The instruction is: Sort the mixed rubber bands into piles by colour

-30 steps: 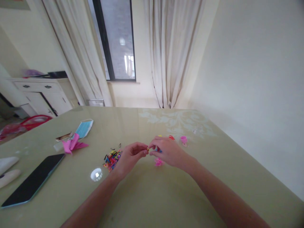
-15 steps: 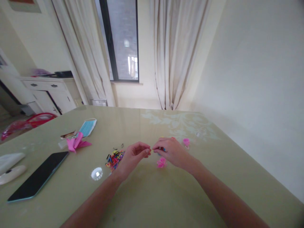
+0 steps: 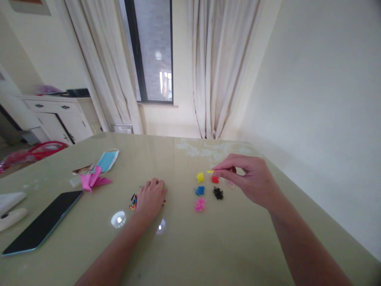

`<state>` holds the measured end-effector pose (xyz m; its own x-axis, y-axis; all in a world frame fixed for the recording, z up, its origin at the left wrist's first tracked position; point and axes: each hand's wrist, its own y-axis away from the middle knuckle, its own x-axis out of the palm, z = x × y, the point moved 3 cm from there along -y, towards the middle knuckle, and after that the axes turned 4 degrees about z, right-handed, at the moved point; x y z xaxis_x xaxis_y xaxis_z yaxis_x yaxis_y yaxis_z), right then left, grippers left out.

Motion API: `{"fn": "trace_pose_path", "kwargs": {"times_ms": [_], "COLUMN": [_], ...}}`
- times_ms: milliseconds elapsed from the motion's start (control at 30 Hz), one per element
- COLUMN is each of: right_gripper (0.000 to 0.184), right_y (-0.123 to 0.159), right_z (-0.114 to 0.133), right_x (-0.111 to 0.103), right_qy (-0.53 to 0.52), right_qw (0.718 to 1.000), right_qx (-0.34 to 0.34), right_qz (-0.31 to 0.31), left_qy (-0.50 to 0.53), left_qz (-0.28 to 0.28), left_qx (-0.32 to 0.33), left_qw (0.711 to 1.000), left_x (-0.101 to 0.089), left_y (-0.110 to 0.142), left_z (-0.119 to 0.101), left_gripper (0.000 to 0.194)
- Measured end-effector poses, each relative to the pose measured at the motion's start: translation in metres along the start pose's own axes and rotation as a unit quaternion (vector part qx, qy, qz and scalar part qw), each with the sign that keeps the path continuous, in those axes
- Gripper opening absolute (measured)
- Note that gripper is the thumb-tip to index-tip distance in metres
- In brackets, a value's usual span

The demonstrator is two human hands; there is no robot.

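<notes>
My left hand (image 3: 151, 197) rests on the pile of mixed coloured rubber bands (image 3: 133, 204), covering most of it, with its fingers slightly apart. In the air at the right, my right hand (image 3: 250, 174) pinches a small yellow rubber band (image 3: 210, 171) between thumb and index finger. Just left of and below that pinch lie small heaps sorted by colour: yellow bands (image 3: 200, 177), red bands (image 3: 215, 179), blue bands (image 3: 200, 190), black bands (image 3: 218, 193) and pink bands (image 3: 200, 205). A pale pink thing (image 3: 231, 184) is partly hidden behind my right hand.
To the left on the glossy table (image 3: 178, 254) lie a dark-screened tablet or phone (image 3: 43, 222), a pink folded paper shape (image 3: 94, 179), a blue face mask (image 3: 107, 161) and white objects (image 3: 13, 218). A wall borders the right side; curtains hang beyond the far edge.
My hands have parted from the middle. The left went left and down onto the mixed pile; the right moved right and up with a yellow band, uncovering the sorted heaps.
</notes>
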<state>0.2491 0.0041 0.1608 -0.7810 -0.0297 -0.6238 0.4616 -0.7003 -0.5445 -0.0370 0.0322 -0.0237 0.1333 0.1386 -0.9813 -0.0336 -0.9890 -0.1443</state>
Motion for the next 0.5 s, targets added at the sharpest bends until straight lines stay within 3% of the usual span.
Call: {"fn": "trace_pose_path", "kwargs": {"times_ms": [267,500], "right_gripper": [0.014,0.02], "right_y": [0.003,0.006], "right_z": [0.009,0.013], "right_x": [-0.012,-0.014], "right_qy": [0.009,0.017], "right_qw": [0.999,0.998], "right_qx": [-0.004,-0.011], "right_qz": [-0.042,-0.06], "left_qy": [0.028,0.088], "left_qz": [0.003,0.009], "left_qx": [0.031,0.039], "left_qw": [0.999,0.995], "left_x": [0.016,0.022], "left_y": [-0.012,-0.015], "left_z": [0.014,0.019], "left_gripper": [0.03,0.045]}}
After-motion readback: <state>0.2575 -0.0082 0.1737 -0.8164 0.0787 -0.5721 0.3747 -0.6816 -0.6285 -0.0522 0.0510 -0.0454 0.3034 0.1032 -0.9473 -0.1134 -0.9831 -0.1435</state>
